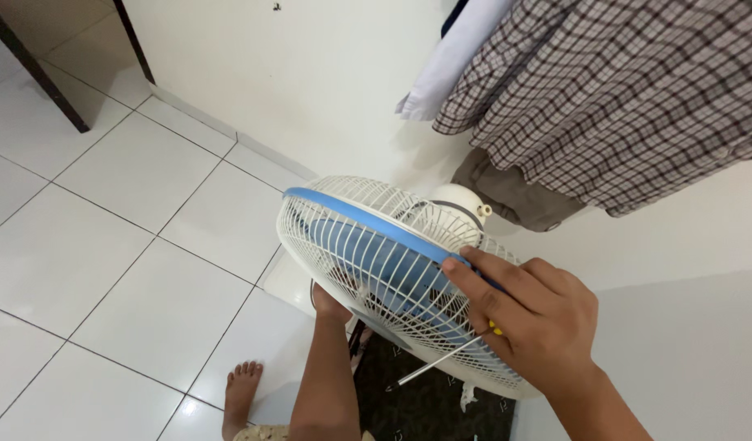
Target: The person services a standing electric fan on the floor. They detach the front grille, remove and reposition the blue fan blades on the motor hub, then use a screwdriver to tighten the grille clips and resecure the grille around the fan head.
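A white stand fan (pixel 368 237) with a wire grille, blue rim band and blue blades fills the middle of the head view, tilted face-up. My right hand (pixel 527 314) rests on the grille's right rim while gripping a screwdriver (pixel 437 365) with a yellow handle; its metal shaft points down-left. My left hand (pixel 329 304) reaches up under the grille's lower edge, its fingers hidden behind the wires. The white motor housing (pixel 458 200) shows behind the grille.
White floor tiles (pixel 123 245) spread to the left. A white wall (pixel 327 82) stands behind the fan. Checked and plain garments (pixel 605 90) hang at the upper right. A dark patterned mat (pixel 433 404) lies below the fan, and my bare foot (pixel 241 388) is on the tiles.
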Available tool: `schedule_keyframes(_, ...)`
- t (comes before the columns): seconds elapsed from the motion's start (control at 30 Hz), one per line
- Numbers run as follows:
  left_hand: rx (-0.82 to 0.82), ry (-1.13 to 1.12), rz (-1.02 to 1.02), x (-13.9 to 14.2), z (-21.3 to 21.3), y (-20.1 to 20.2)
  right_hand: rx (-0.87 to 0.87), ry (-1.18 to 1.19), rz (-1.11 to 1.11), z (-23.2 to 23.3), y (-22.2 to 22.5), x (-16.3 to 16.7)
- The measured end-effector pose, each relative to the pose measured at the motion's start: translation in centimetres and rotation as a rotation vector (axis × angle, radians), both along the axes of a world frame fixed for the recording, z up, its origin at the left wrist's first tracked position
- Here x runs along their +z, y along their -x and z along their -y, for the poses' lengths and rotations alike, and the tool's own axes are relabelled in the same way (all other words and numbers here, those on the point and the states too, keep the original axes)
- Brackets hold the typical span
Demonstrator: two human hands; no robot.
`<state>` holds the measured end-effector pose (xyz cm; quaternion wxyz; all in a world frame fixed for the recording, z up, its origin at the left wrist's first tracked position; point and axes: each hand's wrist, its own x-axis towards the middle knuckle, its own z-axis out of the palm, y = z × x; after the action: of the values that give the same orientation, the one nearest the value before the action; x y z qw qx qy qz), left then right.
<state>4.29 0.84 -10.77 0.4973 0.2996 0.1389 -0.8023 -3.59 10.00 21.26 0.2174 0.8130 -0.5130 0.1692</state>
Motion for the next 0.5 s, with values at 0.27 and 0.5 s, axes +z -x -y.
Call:
schedule_keyframes(0.27, -0.029, 0.005, -0.013, 1.1, -0.1, -0.4, 0.008, 0.026, 0.001, 0.1, -0.1, 0.1)
schedule_keyframes(0.5, -0.01, 0.061, -0.047, -0.3, -0.1, -0.4, -0.012, 0.012, -0.018, 0.0, 0.0, -0.1)
